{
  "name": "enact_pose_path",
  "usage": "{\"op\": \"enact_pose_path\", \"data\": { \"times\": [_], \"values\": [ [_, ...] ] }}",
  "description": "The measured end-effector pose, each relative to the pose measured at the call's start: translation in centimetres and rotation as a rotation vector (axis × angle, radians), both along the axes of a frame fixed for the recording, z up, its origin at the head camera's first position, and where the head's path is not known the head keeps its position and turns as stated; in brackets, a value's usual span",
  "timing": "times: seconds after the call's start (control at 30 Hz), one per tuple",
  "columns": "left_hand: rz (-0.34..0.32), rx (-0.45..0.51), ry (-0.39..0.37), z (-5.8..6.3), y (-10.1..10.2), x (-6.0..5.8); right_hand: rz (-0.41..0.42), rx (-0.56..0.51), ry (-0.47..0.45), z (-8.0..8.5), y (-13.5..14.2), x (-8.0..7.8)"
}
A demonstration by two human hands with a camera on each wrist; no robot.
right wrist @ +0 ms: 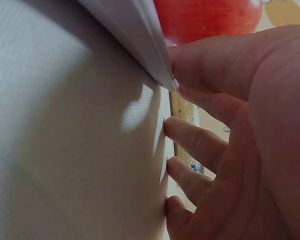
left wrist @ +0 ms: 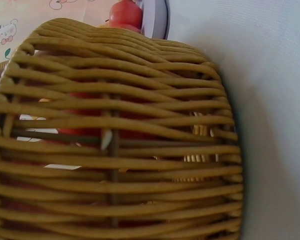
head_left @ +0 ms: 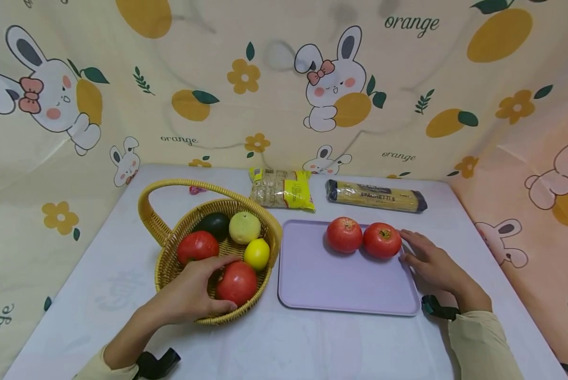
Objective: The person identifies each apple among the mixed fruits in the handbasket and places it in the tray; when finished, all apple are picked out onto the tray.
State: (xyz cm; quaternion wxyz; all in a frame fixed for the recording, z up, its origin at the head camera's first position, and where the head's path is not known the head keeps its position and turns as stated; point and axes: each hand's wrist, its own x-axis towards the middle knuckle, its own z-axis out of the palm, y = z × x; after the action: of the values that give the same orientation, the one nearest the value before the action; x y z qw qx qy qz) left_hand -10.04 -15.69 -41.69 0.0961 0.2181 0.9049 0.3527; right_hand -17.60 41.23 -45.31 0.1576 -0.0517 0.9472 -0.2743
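Observation:
My left hand [head_left: 184,290] reaches into a yellow wicker basket [head_left: 162,264], its thumb and fingers spread around a tomato [head_left: 238,285] at the near right side. Beside that tomato lie a lemon [head_left: 257,254], a pale green round fruit [head_left: 244,228], a dark green oval fruit [head_left: 216,226] and another red round fruit [head_left: 198,246]. On the lilac tray [head_left: 331,287], two tomatoes [head_left: 344,235] stand side by side near the back. My right hand [head_left: 433,264] rests at the tray's right edge, thumb against the rim and other fingertips on the table [right wrist: 90,165]. Basket wicker [left wrist: 115,160] fills most of the left wrist view.
Behind the tray lies a pack of spaghetti [head_left: 376,196]. A yellow and clear food packet [head_left: 282,190] lies behind the basket, near a small pink item [head_left: 197,189]. The basket's tall handle [head_left: 189,183] arches over its far side. A printed cloth [head_left: 265,105] hangs behind the table.

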Motion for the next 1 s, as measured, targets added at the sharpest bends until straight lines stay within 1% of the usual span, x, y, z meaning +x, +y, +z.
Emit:
{"op": "enact_pose_path", "data": {
  "times": [0.17,0.27,0.37,0.53,0.6,0.67,0.77,1.0],
  "values": [
    [0.045,-0.005,0.022,0.0,0.0,0.2,0.004,-0.005,0.010,-0.2,0.1,0.0],
    [0.050,-0.020,0.045,0.1,0.1,0.4,0.006,-0.005,0.013,-0.2,0.1,-0.1],
    [0.046,-0.040,0.047,0.1,0.2,0.5,0.004,-0.009,0.011,-0.1,0.0,0.0],
    [0.052,-0.048,-0.020,0.4,0.4,0.4,-0.001,-0.013,0.003,0.0,-0.1,0.0],
    [0.061,-0.049,-0.029,0.4,0.4,0.3,-0.003,-0.012,0.001,0.0,-0.1,0.0],
    [0.072,-0.039,-0.028,0.4,0.4,0.3,-0.003,-0.015,0.001,0.1,-0.1,0.0],
    [0.086,-0.008,-0.005,0.4,0.2,0.3,0.000,-0.018,0.003,0.1,-0.1,0.0],
    [0.071,0.132,0.072,0.4,-0.6,0.4,-0.001,-0.016,0.004,0.1,0.0,0.0]
  ]
}}
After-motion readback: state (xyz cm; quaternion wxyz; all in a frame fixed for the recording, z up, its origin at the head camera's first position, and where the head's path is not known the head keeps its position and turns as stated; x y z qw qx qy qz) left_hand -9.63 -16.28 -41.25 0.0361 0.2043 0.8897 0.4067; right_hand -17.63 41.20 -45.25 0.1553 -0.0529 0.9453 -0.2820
